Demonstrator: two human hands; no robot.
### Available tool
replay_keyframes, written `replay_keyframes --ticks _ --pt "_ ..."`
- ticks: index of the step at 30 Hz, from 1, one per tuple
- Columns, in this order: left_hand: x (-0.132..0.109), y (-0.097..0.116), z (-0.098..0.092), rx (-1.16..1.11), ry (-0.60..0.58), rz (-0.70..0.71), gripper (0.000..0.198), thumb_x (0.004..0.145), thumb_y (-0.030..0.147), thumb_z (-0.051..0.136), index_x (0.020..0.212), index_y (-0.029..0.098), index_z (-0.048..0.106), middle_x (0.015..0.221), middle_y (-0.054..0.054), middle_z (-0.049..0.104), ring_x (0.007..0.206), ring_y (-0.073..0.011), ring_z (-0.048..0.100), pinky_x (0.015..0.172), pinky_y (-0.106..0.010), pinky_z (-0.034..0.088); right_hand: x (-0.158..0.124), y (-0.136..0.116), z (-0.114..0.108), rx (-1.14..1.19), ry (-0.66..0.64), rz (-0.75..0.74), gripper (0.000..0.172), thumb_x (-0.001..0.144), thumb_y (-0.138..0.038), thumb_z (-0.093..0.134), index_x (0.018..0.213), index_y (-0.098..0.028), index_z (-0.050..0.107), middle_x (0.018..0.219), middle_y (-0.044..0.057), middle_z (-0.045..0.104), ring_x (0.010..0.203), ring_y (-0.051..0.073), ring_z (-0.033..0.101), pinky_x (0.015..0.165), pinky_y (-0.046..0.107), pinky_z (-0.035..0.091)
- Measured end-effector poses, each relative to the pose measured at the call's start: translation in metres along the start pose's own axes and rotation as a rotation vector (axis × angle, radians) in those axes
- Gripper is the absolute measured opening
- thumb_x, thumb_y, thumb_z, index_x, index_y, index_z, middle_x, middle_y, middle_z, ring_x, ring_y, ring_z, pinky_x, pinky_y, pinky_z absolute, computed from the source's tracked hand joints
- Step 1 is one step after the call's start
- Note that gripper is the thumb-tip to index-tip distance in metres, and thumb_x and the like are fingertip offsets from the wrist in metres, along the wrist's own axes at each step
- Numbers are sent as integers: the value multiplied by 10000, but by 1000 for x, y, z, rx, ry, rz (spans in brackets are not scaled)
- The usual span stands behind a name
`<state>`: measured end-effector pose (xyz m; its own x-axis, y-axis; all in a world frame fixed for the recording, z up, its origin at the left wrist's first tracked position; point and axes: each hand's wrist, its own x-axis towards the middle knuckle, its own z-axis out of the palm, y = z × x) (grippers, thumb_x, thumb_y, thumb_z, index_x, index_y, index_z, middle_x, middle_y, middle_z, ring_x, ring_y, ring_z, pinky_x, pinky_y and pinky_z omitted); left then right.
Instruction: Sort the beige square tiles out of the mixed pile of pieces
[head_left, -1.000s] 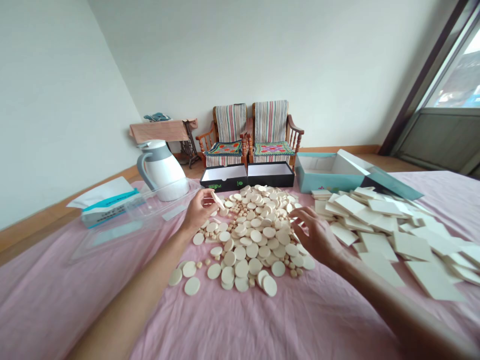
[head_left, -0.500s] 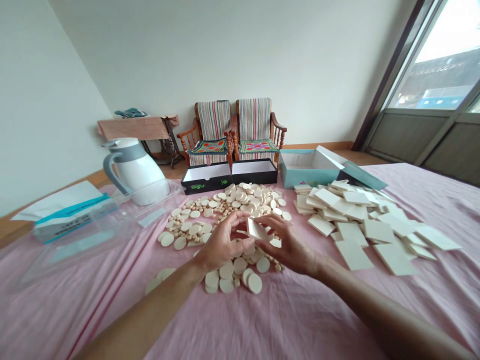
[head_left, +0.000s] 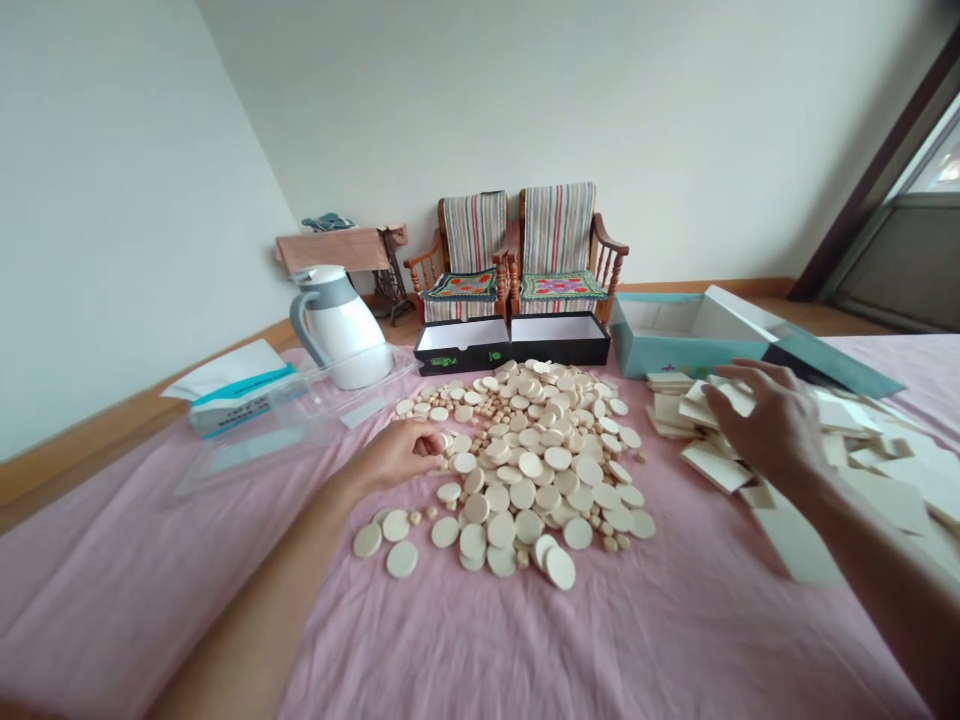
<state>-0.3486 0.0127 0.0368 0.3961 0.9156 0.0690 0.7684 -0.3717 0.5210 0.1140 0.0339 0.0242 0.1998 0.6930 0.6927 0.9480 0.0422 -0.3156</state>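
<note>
My left hand [head_left: 397, 455] is at the left edge of a heap of pale round wooden discs [head_left: 529, 465], with its fingers curled in. Anything inside those fingers is hidden. Small wooden beads [head_left: 499, 405] lie among the discs. Over on the right, my right hand [head_left: 772, 420] is above a pile of flat square wooden tiles [head_left: 716, 465], palm down. Its thumb and fingers are apart, and no tile shows between them. Whether the fingertips touch the tiles, I cannot tell.
Two open black boxes [head_left: 559, 347] stand behind the discs. Beside them is a teal box [head_left: 675, 350] with its lid [head_left: 840, 360] leaning nearby. A white jug [head_left: 345, 335], a clear plastic tray [head_left: 307, 410] and a tissue pack [head_left: 240, 395] occupy the left of the pink cloth [head_left: 480, 660].
Both hands were together over the discs around a tile. They have parted: my right hand moved right to the tile pile, my left hand moved left. The view has shifted.
</note>
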Motion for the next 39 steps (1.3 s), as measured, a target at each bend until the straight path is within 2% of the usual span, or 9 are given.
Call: replay_keyframes --ticks 5,13,19,23,26,29,33,35,39 --pt "-1 7 7 275 24 97 251 633 250 713 862 209 617 914 -33 634 886 -220 582 766 -298 444 -14 -26 5 86 -124 -143 297 844 -336 500 1046 -195 665 1189 130 617 1048 258 590 885 359 440" --pt "-2 10 9 331 15 124 345 701 310 706 1010 218 584 1060 -55 622 1019 -247 557 893 -352 420 -25 -35 15 152 -212 -177 303 834 -339 517 1047 -180 662 1194 96 607 758 174 659 721 311 526" --pt "-4 28 -11 397 229 193 442 644 81 603 1062 208 543 1080 -56 582 1077 -253 516 949 -393 403 -28 -46 12 230 -234 -197 287 854 -327 496 1028 -163 654 1189 117 597 759 152 666 699 284 547" --pt "-3 33 -17 233 400 224 466 678 103 610 1123 196 507 1135 -67 560 1109 -238 514 952 -381 427 -32 -60 4 290 -246 -209 305 877 -329 462 1038 -146 647 1175 143 593 734 155 665 662 301 560" --pt "-1 43 -4 6 488 189 472 706 161 650 1146 196 484 1143 -68 574 1025 -207 571 870 -341 479 -40 -78 -3 352 -242 -275 270 884 -308 469 1030 -169 649 1126 107 621 762 164 662 707 330 562" --pt "-3 63 18 -130 439 204 487 717 204 693 1155 208 481 1132 -65 593 948 -184 595 820 -316 494 -55 -100 -12 449 -312 -383 277 895 -302 488 1113 -198 623 1172 95 611 956 200 643 814 355 551" --pt "-12 91 46 -192 349 268 508 719 220 721 1170 225 486 1151 -62 584 970 -183 579 841 -309 485 -77 -127 -23 515 -476 -550 511 866 -336 563 1351 -228 443 1329 119 514 1189 252 526 942 422 498" --pt "-17 99 57 -224 315 290 514 719 221 727 1175 228 488 1155 -58 582 990 -186 570 855 -309 481 -86 -135 -26 536 -552 -590 581 851 -336 590 1385 -233 387 1337 124 500 1186 249 524 944 416 496" --pt "-23 102 69 -289 235 291 508 744 268 729 1189 221 488 1130 -59 594 963 -179 575 843 -300 488 -94 -139 -26 569 -626 -569 474 863 -304 574 1314 -244 442 1226 105 558 1031 204 595 831 344 537"
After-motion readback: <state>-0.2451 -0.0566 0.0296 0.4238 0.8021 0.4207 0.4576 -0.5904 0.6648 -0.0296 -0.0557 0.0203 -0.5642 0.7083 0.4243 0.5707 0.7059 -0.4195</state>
